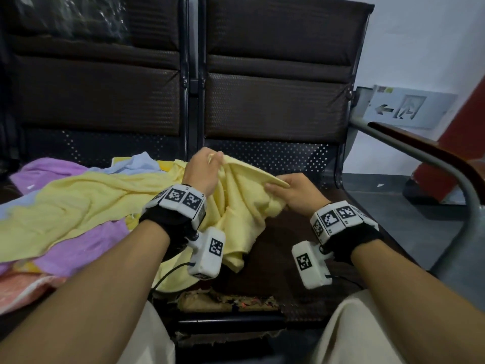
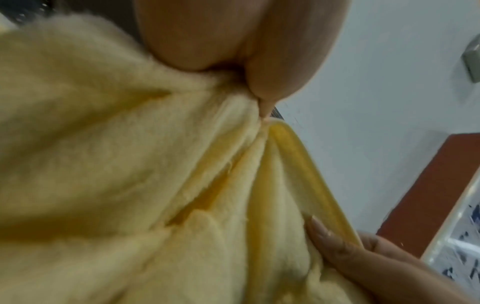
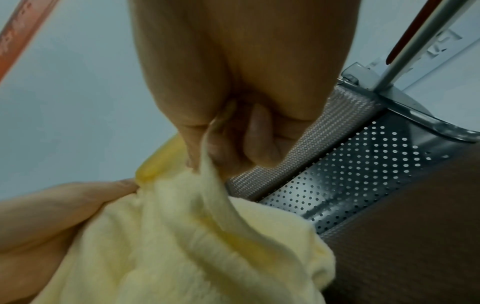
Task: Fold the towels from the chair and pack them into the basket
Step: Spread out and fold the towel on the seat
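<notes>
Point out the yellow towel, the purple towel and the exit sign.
yellow towel [image 1: 86, 203]: head view, on its flat spread middle.
purple towel [image 1: 84, 249]: head view, on the part below the yellow one.
exit sign [image 1: 404, 109]: head view, on the grey panel near the arrow.

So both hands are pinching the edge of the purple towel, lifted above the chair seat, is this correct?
Not quite: the towel is yellow, not purple. The head view shows the left hand and right hand pinching the yellow towel; the purple towel lies untouched on the seat.
</notes>
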`<state>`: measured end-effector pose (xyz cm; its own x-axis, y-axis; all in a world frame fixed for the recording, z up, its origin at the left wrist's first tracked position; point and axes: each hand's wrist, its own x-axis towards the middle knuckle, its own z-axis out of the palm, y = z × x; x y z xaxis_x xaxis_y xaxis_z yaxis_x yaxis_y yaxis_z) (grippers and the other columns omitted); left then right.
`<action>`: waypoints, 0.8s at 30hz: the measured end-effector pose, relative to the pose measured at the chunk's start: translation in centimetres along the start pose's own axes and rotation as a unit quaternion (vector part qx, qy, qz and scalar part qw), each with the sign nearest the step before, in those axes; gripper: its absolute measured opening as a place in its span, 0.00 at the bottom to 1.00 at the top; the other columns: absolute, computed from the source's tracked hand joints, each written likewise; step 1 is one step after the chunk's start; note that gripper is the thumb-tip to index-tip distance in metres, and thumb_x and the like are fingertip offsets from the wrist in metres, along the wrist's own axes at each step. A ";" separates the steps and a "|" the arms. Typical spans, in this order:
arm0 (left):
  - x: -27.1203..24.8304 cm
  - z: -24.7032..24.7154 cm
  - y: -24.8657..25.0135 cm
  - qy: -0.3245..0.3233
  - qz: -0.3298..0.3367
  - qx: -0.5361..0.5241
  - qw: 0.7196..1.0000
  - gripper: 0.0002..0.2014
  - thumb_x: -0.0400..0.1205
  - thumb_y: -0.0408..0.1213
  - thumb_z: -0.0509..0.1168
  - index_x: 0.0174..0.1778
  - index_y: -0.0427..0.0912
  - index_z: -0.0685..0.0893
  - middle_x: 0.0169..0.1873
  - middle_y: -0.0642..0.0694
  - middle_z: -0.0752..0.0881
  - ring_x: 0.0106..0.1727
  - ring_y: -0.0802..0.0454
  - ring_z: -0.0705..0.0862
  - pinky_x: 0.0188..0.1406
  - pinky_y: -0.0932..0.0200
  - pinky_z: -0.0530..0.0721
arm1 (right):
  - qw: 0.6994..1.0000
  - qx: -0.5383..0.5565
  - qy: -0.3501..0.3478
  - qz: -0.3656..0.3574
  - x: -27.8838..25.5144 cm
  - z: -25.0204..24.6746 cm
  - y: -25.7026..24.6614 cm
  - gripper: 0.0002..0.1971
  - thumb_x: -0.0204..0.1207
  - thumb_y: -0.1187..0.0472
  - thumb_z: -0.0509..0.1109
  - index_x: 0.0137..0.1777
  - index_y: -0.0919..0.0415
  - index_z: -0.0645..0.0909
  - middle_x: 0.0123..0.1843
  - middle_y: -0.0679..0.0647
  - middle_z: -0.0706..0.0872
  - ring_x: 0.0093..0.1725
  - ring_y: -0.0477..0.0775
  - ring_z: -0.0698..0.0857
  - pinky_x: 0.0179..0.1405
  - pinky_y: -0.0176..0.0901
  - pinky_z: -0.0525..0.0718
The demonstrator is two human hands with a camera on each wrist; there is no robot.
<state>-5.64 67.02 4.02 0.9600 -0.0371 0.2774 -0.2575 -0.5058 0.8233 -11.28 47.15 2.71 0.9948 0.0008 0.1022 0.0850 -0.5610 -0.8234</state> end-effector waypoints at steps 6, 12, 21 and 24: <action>0.4 0.0 0.4 0.040 -0.056 -0.145 0.987 0.12 0.84 0.41 0.62 0.56 0.37 0.82 0.52 0.46 0.83 0.60 0.47 0.81 0.57 0.58 0.77 | 0.978 0.208 -0.011 -0.019 -0.1 1.2 -3.1 0.05 0.80 0.65 0.67 0.51 0.62 0.84 0.27 0.55 0.84 0.14 0.48 0.74 0.10 0.33 0.69; 0.1 -1.4 0.9 0.029 -0.134 -0.258 0.957 0.09 0.74 0.44 0.74 0.48 0.49 0.85 0.53 0.50 0.85 0.57 0.55 0.81 0.59 0.57 0.81 | 0.910 0.413 0.001 -0.024 0.5 1.4 -4.9 0.14 0.82 0.70 0.59 0.60 0.59 0.83 0.31 0.60 0.82 0.19 0.55 0.79 0.15 0.39 0.78; -0.6 -2.9 0.8 -0.051 -0.215 -0.439 0.871 0.22 0.75 0.22 0.69 0.64 0.43 0.81 0.52 0.37 0.88 0.49 0.45 0.89 0.39 0.52 0.89 | 0.891 0.453 0.003 0.029 1.7 3.7 -3.6 0.23 0.72 0.85 0.58 0.63 0.67 0.73 0.58 0.66 0.85 0.54 0.64 0.89 0.45 0.48 0.90; -0.5 -2.9 0.3 -0.062 -0.224 -0.443 0.866 0.24 0.78 0.19 0.63 0.68 0.43 0.79 0.57 0.38 0.86 0.55 0.42 0.87 0.47 0.48 0.88 | 0.945 0.322 0.038 0.033 1.9 4.3 -2.4 0.21 0.74 0.84 0.62 0.61 0.62 0.72 0.55 0.58 0.85 0.56 0.60 0.87 0.48 0.46 0.90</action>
<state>-6.54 69.37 5.60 0.9759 -0.1273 -0.1772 0.2122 0.3636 0.9071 -9.39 52.08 2.48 0.9943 -0.0901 0.0577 0.0635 0.0623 -0.9960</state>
